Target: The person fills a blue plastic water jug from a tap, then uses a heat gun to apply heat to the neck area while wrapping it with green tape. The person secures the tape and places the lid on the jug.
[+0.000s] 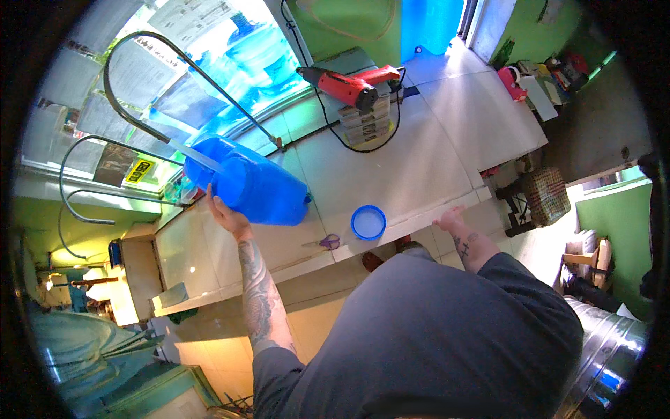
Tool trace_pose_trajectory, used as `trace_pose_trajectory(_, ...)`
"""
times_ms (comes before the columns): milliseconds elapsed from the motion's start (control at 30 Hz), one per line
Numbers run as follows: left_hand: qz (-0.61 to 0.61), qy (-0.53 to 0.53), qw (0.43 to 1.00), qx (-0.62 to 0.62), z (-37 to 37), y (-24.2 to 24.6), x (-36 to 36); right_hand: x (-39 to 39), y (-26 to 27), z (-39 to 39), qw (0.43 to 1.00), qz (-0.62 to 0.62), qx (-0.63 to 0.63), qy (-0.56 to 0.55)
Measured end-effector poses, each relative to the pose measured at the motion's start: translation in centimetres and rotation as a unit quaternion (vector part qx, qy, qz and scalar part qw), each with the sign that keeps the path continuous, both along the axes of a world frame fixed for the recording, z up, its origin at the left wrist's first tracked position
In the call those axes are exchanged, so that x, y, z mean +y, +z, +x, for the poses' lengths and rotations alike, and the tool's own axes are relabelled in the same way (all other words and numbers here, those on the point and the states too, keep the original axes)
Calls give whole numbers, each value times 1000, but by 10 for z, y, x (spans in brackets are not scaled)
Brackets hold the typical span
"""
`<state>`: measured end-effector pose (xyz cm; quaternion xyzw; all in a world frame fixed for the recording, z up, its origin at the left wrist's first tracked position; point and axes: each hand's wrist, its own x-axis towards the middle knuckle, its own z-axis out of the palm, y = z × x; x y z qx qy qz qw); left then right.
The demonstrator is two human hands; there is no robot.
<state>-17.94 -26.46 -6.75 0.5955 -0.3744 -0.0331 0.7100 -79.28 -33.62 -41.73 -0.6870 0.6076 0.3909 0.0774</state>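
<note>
A blue plastic water container (pixel 261 183) stands on the tiled counter, under the end of a curved metal pipe (pixel 119 107). From that pipe a whitish column (pixel 198 157) reaches the container's round top; I cannot tell whether it is a tube or running water. My left hand (pixel 230 217) holds the container's near side, fingers along the wall by the top. Past the counter's front edge, my right hand (pixel 449 217) is empty with its fingers apart. Between the hands a round blue lid (pixel 368 222) lies near the edge, with purple-handled scissors (pixel 328 241) beside it.
Toward the back, a red heat gun (pixel 348 86) lies on stacked packs (pixel 366 123), its black cord looping over the tiles. More curved metal pipes (pixel 86 139) rise at the left. Another blue container (pixel 429 26) stands at the far end. A metal keg (pixel 607 345) is at lower right.
</note>
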Motion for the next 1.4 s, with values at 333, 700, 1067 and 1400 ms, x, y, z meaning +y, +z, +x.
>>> trace_pose_trajectory(333,1,-8,1000,19,-1,1,-1,-2,-6,-7,998,4,-56,-18)
trace_pose_trajectory(700,-53,10,998,18,15,-20,-9,-15,52,7,990,127,5,68)
trace_pose_trajectory(1067,-11,35,999,-9,4,-8,-4,-10,61,9,997,59,21,43)
trace_pose_trajectory(1400,20,84,994,-69,2,-2,-4,-65,91,33,986,70,-146,34)
